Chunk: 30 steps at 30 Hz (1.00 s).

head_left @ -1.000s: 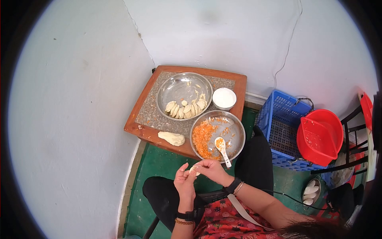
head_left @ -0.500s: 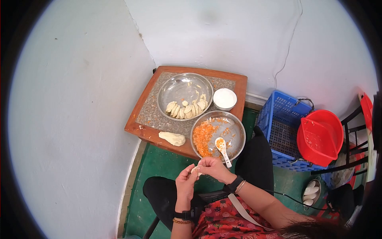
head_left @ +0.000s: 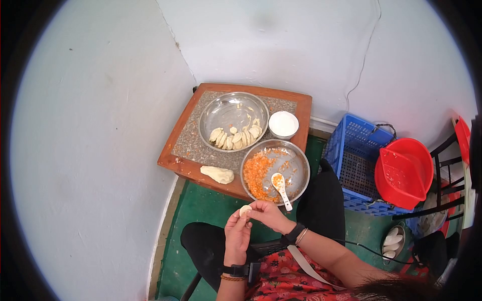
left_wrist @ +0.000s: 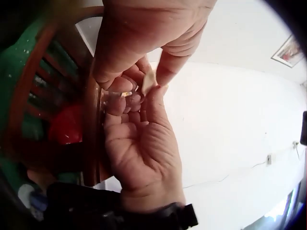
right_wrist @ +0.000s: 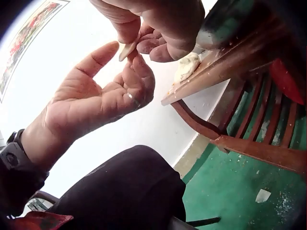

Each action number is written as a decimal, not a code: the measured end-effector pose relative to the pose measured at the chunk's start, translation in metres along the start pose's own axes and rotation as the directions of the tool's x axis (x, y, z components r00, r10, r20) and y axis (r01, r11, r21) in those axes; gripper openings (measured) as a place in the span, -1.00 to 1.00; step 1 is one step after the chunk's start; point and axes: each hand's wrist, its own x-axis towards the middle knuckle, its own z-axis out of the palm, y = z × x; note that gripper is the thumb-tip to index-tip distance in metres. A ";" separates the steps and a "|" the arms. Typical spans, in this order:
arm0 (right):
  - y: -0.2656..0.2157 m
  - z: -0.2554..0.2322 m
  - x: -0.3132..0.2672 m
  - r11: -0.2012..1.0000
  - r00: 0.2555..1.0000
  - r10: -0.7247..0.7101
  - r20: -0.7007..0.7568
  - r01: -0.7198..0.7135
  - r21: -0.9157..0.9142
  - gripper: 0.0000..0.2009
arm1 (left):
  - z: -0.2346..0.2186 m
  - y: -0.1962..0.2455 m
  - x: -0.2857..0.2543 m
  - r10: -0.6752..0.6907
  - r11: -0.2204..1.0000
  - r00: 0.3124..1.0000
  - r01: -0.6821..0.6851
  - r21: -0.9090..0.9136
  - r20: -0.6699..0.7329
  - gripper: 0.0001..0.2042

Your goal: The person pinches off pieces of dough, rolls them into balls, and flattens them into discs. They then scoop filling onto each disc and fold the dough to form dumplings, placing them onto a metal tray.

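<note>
A small round dough wrapper (head_left: 245,210) is between both hands, just in front of the metal basin. My left hand (head_left: 237,238), palm turned up, supports it with curled fingers and thumb at its edge. From above, my right hand (head_left: 269,215) pinches the wrapper between thumb and fingers. The left wrist view has the dough wrapper (left_wrist: 149,82) almost edge-on, partly hidden by fingertips. In the basin (head_left: 301,163) lie chopped orange filling (head_left: 256,173) and a white spoon (head_left: 280,186). Shaped dumplings (head_left: 236,140) sit along the near side of a round metal tray (head_left: 213,113).
A lump of dough (head_left: 217,174) lies on the wooden table's near edge (head_left: 183,169). Behind the basin stands a bowl of white powder (head_left: 283,124). On the right are a blue crate (head_left: 354,133) and red basins (head_left: 409,170). Walls close in the table's left and back.
The wrapper has turned between my fingers, now showing its round face to the head view. My hands have shifted only slightly. Things on the table have stayed put.
</note>
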 end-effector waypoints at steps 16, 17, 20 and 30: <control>0.001 0.005 -0.003 0.977 0.988 -0.107 -0.115 0.082 -0.199 -0.82 | -0.003 -0.001 0.004 0.062 0.997 0.993 -0.057 0.046 -0.101 -0.87; 0.000 0.004 -0.003 0.977 0.987 -0.102 -0.121 0.076 -0.200 -0.82 | -0.003 0.000 0.004 0.065 0.997 0.993 -0.060 0.054 -0.098 -0.87; -0.007 0.005 -0.005 0.969 0.987 -0.087 -0.134 0.053 -0.243 -0.83 | -0.010 -0.005 0.007 0.122 0.990 0.987 -0.113 0.084 -0.109 -0.86; -0.002 0.004 0.000 0.991 0.996 -0.087 -0.020 0.084 -0.108 -0.78 | 0.009 0.012 -0.005 0.019 0.992 0.997 -0.029 -0.123 -0.075 -0.80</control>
